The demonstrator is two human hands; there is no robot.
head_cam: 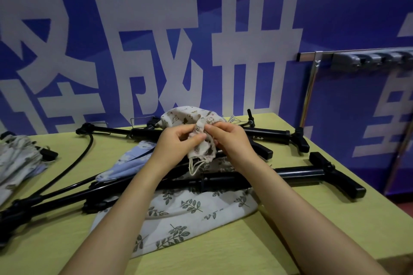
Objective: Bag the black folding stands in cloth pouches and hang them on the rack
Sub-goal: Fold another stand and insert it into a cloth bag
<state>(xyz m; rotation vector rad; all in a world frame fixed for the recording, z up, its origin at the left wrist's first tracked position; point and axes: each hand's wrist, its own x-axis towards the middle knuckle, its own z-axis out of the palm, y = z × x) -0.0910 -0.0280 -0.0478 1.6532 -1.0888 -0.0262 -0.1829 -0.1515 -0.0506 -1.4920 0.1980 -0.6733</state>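
Both hands hold a beige cloth pouch (190,118) printed with small animals, lifted above the table's middle. My left hand (176,143) pinches its gathered mouth from the left, and my right hand (228,138) pinches it from the right. A drawstring loop (196,166) dangles below. Several black folding stands lie on the yellow-green table (290,241): one (223,182) crosses under my forearms, another (268,135) lies behind the pouch. A leaf-print pouch (192,212) lies flat under my arms, and a blue floral pouch (129,163) lies to its left.
A metal rack (368,58) with grey hooks stands at the far right, beside the table. More pouches (17,158) are piled at the table's left edge. A black cable (78,161) curves across the left part. A blue banner wall (156,29) rises right behind the table.
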